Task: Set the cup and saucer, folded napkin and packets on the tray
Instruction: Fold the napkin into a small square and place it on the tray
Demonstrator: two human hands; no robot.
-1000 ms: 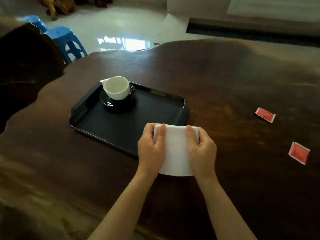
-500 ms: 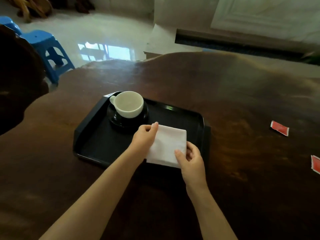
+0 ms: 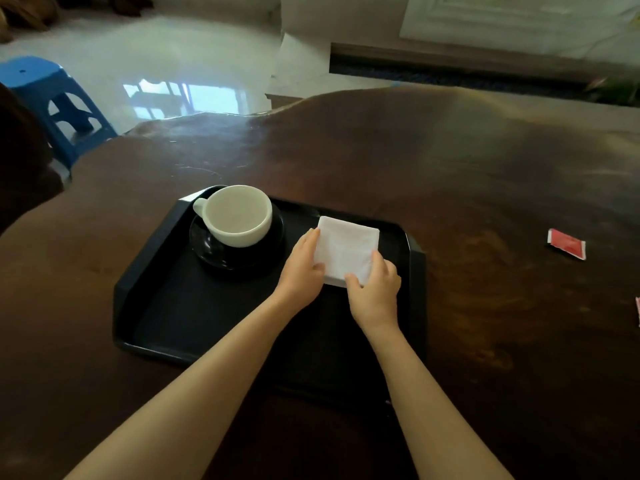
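A: Since the frame one second ago, the napkin (image 3: 346,249) has moved off the bench (image 3: 485,188) onto the tray (image 3: 149,299); it now lies just right of the cup (image 3: 237,214) and saucer (image 3: 207,249).

B: Grip?

A: Left hand (image 3: 300,268) fingers lie flat along the napkin's left edge. Right hand (image 3: 375,289) pinches the near right corner, fingers narrow.

B: Handling?

A: Judged light, soft and limp; the fold could spring open. Best held at opposite edges and pressed flat before letting go.

B: Remaining?

A: One red packet (image 3: 566,244) lies well right of the tray, a second (image 3: 638,315) at the frame edge. Thin, flat: likely a fingertip pinch at an edge.
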